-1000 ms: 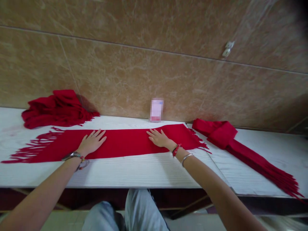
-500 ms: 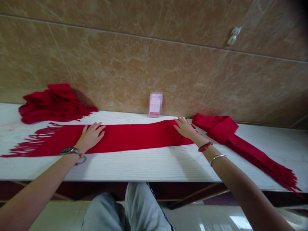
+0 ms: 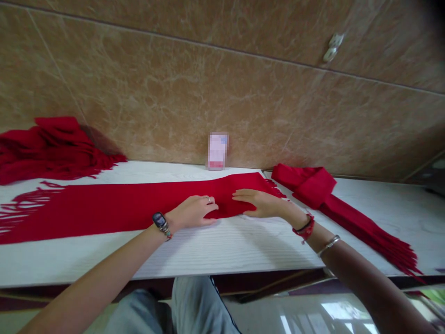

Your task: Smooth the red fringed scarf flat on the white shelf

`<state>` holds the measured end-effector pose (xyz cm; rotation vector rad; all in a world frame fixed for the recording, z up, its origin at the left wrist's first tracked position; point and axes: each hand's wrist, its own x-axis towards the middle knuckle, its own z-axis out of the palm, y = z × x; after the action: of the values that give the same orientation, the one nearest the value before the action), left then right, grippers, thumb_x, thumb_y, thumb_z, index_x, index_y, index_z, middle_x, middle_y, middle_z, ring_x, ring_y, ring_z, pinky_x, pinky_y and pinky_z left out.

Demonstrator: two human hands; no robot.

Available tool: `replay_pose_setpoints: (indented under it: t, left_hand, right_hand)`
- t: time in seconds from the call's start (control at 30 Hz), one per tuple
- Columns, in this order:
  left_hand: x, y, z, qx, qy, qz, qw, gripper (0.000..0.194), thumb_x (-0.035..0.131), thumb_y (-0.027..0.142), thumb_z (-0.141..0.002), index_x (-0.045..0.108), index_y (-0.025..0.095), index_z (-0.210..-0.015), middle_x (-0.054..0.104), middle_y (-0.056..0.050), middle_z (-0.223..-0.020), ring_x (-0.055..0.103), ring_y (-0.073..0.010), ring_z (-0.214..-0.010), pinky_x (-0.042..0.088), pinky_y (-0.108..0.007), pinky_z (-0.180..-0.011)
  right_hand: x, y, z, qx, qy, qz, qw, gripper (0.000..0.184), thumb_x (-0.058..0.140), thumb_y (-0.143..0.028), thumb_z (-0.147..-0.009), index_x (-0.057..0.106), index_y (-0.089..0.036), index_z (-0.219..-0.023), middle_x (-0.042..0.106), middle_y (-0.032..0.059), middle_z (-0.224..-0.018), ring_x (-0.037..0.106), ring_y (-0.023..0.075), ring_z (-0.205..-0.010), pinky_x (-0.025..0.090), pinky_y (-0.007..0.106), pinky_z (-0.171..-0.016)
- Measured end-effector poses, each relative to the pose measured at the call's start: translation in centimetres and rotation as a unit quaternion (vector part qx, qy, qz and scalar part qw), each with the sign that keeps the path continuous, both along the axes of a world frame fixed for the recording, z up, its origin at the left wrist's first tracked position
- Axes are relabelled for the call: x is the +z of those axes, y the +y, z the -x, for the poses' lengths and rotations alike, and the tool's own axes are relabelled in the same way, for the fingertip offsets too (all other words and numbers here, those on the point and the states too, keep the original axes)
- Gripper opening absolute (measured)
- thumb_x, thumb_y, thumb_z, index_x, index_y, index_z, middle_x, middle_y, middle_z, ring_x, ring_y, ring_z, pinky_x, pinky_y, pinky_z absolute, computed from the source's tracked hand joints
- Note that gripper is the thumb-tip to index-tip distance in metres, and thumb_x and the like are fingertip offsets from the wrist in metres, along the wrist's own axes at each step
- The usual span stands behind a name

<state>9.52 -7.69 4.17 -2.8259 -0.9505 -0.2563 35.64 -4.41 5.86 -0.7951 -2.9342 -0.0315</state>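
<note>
A long red scarf (image 3: 121, 202) with fringed ends lies spread out lengthwise on the white table. My left hand (image 3: 194, 212) rests near its front edge, right of the scarf's middle. The fingers there bend slightly and the thumb stands apart. Facing it, my right hand (image 3: 260, 202) lies over the right part of the scarf, fingers stretched to the left and thumb apart. Between the two hands a short stretch of red cloth shows. Neither hand visibly pinches the cloth.
A crumpled red scarf (image 3: 59, 153) sits against the wall at the far left. To the right lies a folded red scarf (image 3: 361, 227), fringe toward the table's front edge. A small blurred pinkish packet (image 3: 217, 150) leans on the tiled wall (image 3: 156, 93). The white table (image 3: 187, 253) has a seam at right.
My left hand has moved right along the scarf to its front edge. My right hand first slid right to the fringed end, then came back left and nearer. The view has shifted slightly.
</note>
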Motion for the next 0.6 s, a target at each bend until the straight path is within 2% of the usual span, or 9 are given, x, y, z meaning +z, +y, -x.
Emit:
replay_pose_setpoints:
  t: [0.13,0.3,0.47,0.6]
  left_hand:
    - [-0.6,1.1,-2.4,0.005,-0.010,0.000,1.000,0.034,0.053,0.048,-0.081,0.059,0.017,-0.095,0.060,-0.006,-0.097,0.058,-0.0198,-0.088,0.044,-0.028,-0.072]
    - [-1.2,1.0,-1.4,0.020,-0.036,0.015,0.999,0.021,0.053,0.036,-0.083,0.058,0.019,-0.093,0.059,-0.003,-0.092,0.055,-0.0170,-0.089,0.043,-0.025,-0.075]
    - [-0.6,0.4,-0.8,0.009,-0.052,0.047,0.997,0.030,0.057,0.040,-0.080,0.054,0.020,-0.103,0.058,-0.002,-0.099,0.056,-0.0161,-0.089,0.043,-0.025,-0.074]
    - [-1.2,0.1,-2.0,0.041,-0.037,-0.002,0.999,0.028,0.057,0.036,-0.081,0.054,0.019,-0.103,0.058,-0.004,-0.099,0.056,-0.0177,-0.087,0.044,-0.027,-0.071]
  right_hand:
    - [-1.4,-0.8,-0.3,0.018,0.007,-0.056,0.998,0.043,0.058,-0.018,-0.075,0.055,-0.013,-0.118,0.056,0.0119,-0.122,0.048,0.0228,-0.116,0.037,0.040,-0.100]
    - [-3.4,-1.3,0.8,0.014,0.055,-0.161,0.985,0.023,0.052,-0.014,-0.081,0.064,-0.013,-0.100,0.065,0.0121,-0.105,0.058,0.0232,-0.101,0.043,0.042,-0.092]
    - [-3.4,-1.5,1.0,0.029,0.113,-0.200,0.973,0.021,0.044,-0.011,-0.085,0.065,-0.013,-0.090,0.068,0.0112,-0.090,0.062,0.0205,-0.086,0.048,0.037,-0.082]
    - [-3.1,-1.7,1.0,0.012,0.130,-0.209,0.969,0.027,0.039,-0.011,-0.088,0.065,-0.014,-0.083,0.067,0.0099,-0.078,0.061,0.0183,-0.075,0.049,0.033,-0.072]
